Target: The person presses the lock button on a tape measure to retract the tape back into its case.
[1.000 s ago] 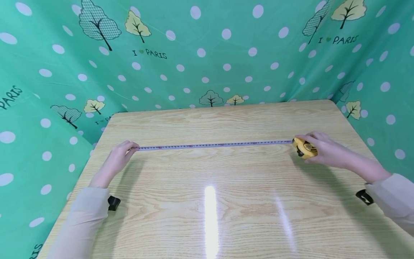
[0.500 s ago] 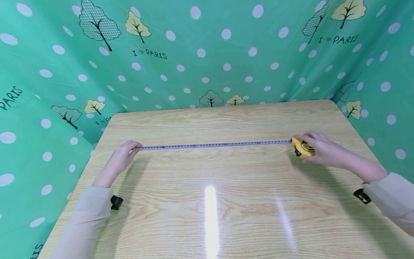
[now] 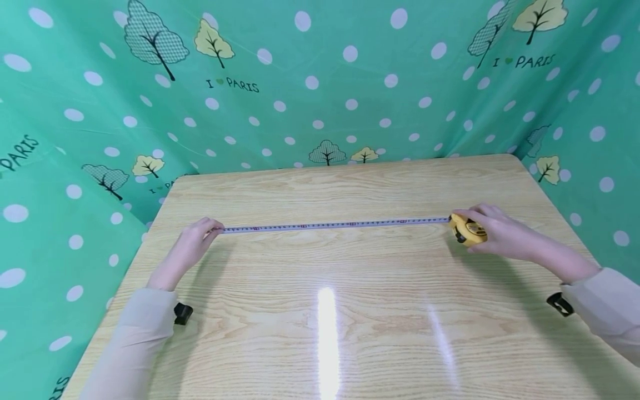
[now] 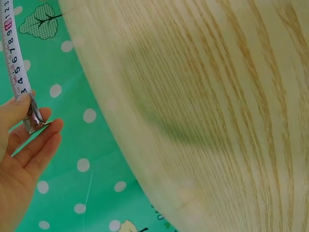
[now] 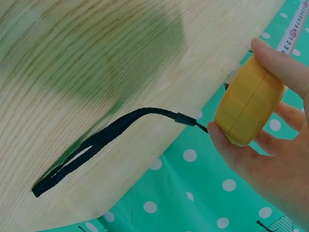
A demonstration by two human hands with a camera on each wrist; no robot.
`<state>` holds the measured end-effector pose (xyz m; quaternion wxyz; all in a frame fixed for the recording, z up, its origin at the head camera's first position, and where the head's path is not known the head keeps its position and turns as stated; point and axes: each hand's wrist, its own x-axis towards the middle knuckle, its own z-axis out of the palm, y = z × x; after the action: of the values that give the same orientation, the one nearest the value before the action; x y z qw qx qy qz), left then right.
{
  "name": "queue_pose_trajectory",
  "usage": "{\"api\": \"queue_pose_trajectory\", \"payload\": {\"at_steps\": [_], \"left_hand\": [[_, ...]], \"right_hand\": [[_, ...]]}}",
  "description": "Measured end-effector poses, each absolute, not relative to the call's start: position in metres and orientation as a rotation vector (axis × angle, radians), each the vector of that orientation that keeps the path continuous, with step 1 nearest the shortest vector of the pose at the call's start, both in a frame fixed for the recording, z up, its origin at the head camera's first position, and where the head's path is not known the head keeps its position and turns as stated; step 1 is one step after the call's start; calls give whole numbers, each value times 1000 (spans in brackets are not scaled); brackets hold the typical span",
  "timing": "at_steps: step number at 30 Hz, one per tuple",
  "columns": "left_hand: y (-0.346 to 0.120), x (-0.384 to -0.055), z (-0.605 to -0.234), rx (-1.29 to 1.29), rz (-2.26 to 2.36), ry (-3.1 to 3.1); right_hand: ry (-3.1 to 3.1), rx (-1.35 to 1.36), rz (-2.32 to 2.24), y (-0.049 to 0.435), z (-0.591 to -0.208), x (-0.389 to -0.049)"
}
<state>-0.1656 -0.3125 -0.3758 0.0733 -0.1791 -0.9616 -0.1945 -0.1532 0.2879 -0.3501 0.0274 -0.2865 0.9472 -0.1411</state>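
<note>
A yellow tape measure (image 3: 467,230) is gripped in my right hand (image 3: 505,233), its case held between thumb and fingers in the right wrist view. From it a white tape blade (image 3: 327,225) stretches nearly straight across to the left, above the tabletop. My left hand (image 3: 192,244) pinches the blade's free end between thumb and fingers. In the left wrist view the metal end hook (image 4: 37,121) shows against the fingers, close to the low numbers. A black wrist strap (image 5: 116,123) hangs from the case in the right wrist view.
A wood-grain table (image 3: 270,322) spreads beneath both hands, with a bright light reflection at its front middle. Green polka-dot cloth (image 3: 320,83) printed with trees hangs behind and at both sides. A black wrist mount (image 3: 183,314) shows by the left sleeve, another (image 3: 560,304) by the right.
My left hand has moved slightly right with the blade's end, and the stretch of blade showing has become shorter. My right hand with the tape measure shifted slightly left, then stayed about still.
</note>
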Motion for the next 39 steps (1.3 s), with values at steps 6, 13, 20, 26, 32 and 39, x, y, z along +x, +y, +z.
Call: {"api": "queue_pose_trajectory", "payload": {"at_steps": [6, 13, 20, 26, 32, 39], "left_hand": [[-310, -165, -376, -554, -577, -2876], [-307, -166, -377, -551, -588, -2883], [-304, -167, -376, -557, -581, -2886], [-302, -169, -377, -595, -564, -2844], [-299, -170, -378, -594, -577, -2852], [-295, -169, -376, -588, -581, -2876]], "right_hand": [[2928, -881, -437, 287, -351, -153], [2937, -884, -433, 286, -351, -153], [2945, -894, -426, 285, -352, -153], [2945, -910, -433, 283, -352, -153], [2929, -898, -439, 282, -352, -153], [2924, -896, -456, 281, -353, -153]]}}
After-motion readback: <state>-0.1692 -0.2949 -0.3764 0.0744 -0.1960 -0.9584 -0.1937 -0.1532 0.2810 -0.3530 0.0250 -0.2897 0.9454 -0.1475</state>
